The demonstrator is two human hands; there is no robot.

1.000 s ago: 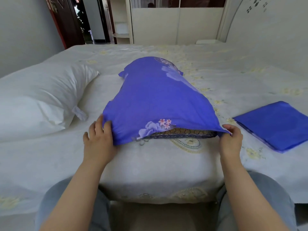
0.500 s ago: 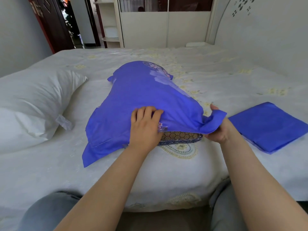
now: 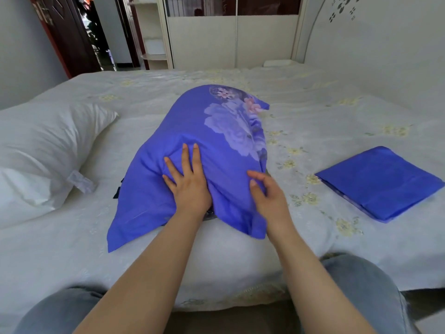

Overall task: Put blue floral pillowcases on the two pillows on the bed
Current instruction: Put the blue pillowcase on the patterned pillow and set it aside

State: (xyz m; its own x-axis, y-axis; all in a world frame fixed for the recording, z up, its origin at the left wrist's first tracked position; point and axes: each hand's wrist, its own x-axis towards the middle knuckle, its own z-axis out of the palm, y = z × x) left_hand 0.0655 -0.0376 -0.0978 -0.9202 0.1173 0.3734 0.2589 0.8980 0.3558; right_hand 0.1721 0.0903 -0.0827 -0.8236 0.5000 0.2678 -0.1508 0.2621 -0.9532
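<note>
A pillow in a blue floral pillowcase (image 3: 212,141) lies lengthwise in the middle of the bed, its open end toward me with loose flaps hanging at both near corners. My left hand (image 3: 187,179) presses flat on its near top, fingers straight and spread. My right hand (image 3: 267,196) rests on the case's near right side with fingers loosely bent, gripping nothing that I can see. A bare white pillow (image 3: 41,150) lies at the left. A second blue pillowcase (image 3: 378,182), folded flat, lies at the right.
The bed (image 3: 325,121) has a white sheet with pale yellow flowers; its near edge runs just in front of my knees. A white headboard rises at the right. A wardrobe and an open dark door stand beyond the far side.
My left hand moved from the case's left corner to its top and now presses flat. My right hand let go of the right corner flap and came onto the case. The open end is covered.
</note>
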